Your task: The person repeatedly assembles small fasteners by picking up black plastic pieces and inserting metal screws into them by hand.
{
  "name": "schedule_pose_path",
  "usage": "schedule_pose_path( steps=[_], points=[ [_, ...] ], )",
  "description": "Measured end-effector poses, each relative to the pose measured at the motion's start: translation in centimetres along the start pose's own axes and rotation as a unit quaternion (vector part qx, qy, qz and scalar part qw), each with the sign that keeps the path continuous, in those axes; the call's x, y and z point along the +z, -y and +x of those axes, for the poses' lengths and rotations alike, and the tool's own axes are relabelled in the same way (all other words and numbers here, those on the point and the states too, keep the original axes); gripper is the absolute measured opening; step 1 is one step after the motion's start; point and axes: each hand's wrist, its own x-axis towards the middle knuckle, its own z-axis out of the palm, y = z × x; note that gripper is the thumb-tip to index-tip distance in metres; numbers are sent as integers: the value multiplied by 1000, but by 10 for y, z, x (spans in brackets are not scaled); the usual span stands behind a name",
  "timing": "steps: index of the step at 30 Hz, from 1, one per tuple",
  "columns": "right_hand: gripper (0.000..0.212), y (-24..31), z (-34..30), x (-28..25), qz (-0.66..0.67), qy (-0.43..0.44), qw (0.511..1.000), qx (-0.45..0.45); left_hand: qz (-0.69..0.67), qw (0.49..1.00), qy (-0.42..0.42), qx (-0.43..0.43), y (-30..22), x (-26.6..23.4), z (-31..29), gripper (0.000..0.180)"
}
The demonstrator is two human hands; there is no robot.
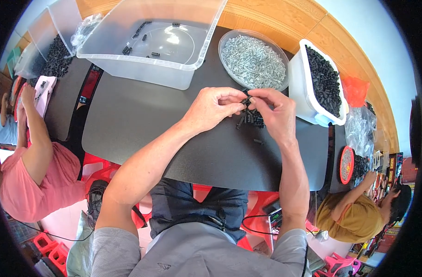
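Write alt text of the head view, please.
A person's left hand and right hand pinch at least one small black piece above a dark table. Beyond, left to right: a translucent bin, a round tub of clear pieces and a white bin of black parts.

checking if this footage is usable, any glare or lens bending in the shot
Head view: bright glare spots inside the clear bin; head view: the wooden panel curves toward the rim, corners black; head view: the small black piece is partly covered by the left hand and right hand, its details hard to tell.
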Motion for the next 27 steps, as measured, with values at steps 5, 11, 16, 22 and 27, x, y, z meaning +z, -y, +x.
schedule_pose_path(
  steps=[5, 11, 16, 22, 27],
  points=[
    [17, -2, 0, 1, 23, 7, 1000, 11, 37, 999, -9, -22, 2, -1, 1, 26],
    [14, -3, -2, 6, 24, -5, 1000, 7, 20, 999, -16, -21, 7, -1, 2, 23],
    [13, 2, -3, 12, -15, -24, 1000, -3, 51, 998, -36, -14, 6, -1, 0, 22],
    [14, -9, -3, 12, 85, -12, 996, 35, 9, 999, -45, 3, 8, 3, -2, 22],
    [15, 4, 1, 6, 158, 28, 982, 97, -22, 996, -55, 66, 9, 3, -3, 25]
  ],
)
